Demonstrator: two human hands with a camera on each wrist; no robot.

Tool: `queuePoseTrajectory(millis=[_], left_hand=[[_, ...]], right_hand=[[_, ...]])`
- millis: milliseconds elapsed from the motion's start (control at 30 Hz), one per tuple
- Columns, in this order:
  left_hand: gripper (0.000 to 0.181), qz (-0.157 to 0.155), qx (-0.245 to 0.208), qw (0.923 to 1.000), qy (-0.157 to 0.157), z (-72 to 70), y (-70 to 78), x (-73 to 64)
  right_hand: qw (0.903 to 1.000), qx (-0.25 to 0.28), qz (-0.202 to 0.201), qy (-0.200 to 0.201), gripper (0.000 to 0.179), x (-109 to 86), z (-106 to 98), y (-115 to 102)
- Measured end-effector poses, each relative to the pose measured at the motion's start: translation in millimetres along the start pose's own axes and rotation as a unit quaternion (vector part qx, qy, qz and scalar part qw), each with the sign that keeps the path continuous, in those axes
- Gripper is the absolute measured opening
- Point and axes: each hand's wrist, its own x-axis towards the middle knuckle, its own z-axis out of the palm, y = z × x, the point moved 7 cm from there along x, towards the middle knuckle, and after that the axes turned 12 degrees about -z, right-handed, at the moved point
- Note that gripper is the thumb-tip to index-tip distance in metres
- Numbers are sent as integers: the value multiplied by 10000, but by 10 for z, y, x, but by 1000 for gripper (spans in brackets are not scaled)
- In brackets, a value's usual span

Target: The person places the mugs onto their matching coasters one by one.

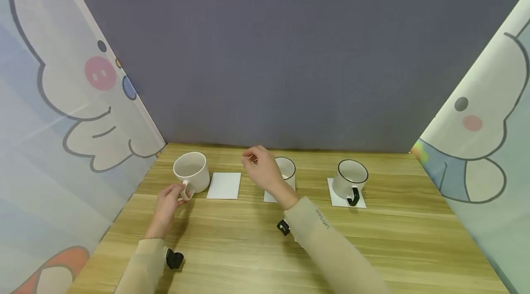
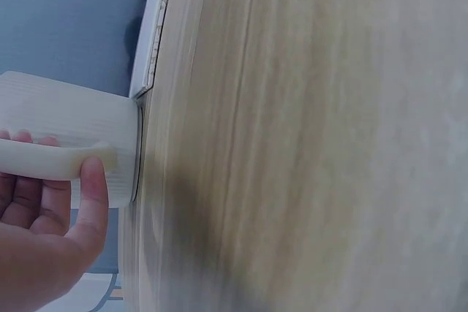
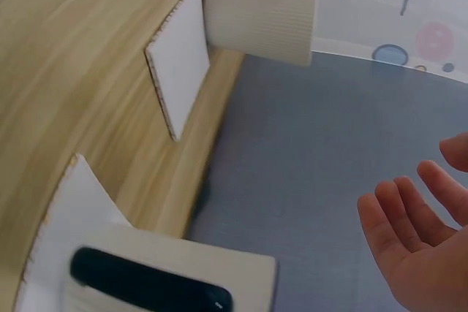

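Note:
At the left of the table, my left hand [image 1: 165,205] grips the handle of a plain white mug [image 1: 199,181]. In the left wrist view, the thumb presses the lower end of the handle and the fingers pass behind it. The mug's base [image 2: 136,158] is right at the tabletop. A bare white square coaster [image 1: 224,186] lies just right of this mug. My right hand [image 1: 265,170] is raised, empty, its fingers loosely bent. It partly hides a black-rimmed white mug [image 1: 286,165], whose black handle [image 3: 150,279] shows in the right wrist view.
The middle mug stands on a white coaster [image 1: 269,198]. At the right, another black-rimmed mug [image 1: 344,186] with a black handle sits on its own coaster [image 1: 339,200]. A grey panel [image 1: 265,64] rises behind the wooden table [image 1: 232,243], with cartoon-printed sheets [image 1: 54,160] at both sides.

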Motion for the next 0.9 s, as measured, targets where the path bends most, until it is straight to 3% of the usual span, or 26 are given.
queuePoseTrajectory(millis=[133, 600, 900], left_hand=[[37, 21, 149, 9999, -31, 4, -7, -14], [36, 107, 84, 9999, 37, 7, -22, 19], [33, 77, -26, 10000, 7, 13, -31, 28]], right_hand=[[9997, -3, 242, -90, 16, 4, 95, 58], [9982, -315, 332, -391, 17, -24, 376, 218], [9923, -534, 525, -992, 23, -73, 584, 311]])
